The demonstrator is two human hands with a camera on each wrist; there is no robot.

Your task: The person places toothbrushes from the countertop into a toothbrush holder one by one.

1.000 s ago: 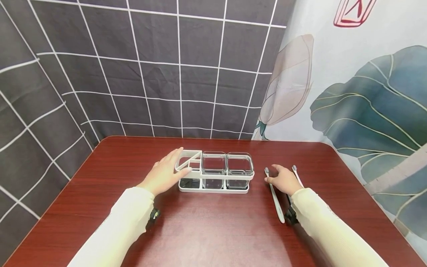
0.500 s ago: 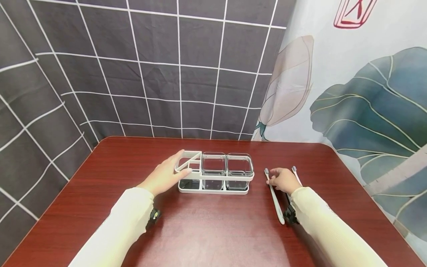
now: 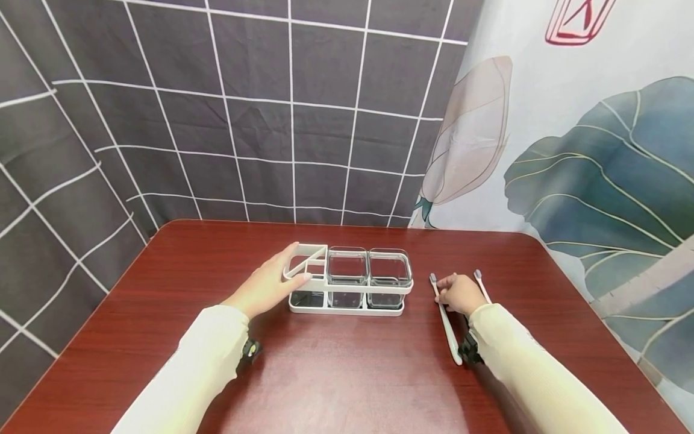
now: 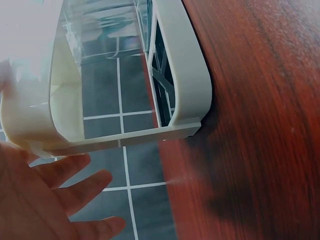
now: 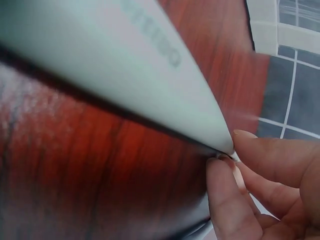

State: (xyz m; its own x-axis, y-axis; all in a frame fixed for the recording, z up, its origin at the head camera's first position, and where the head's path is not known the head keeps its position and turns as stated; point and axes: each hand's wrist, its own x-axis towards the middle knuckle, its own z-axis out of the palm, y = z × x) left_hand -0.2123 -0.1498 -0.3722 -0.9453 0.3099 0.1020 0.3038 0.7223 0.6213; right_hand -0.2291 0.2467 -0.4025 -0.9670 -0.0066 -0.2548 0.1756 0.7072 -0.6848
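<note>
Fingers of the right hand [image 3: 459, 293] are pinched on a toothbrush [image 3: 450, 331]; the rack [image 3: 347, 288] is touched by the left hand [image 3: 262, 289], fingers spread.

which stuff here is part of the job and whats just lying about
In the job:
white rack, touched by the left hand
toothbrush, pinched by the right hand
two clear cups, sitting in the rack

Lying about or background:
other toothbrush, not held, though it may belong too
table
checked backdrop
flowered backdrop
</note>
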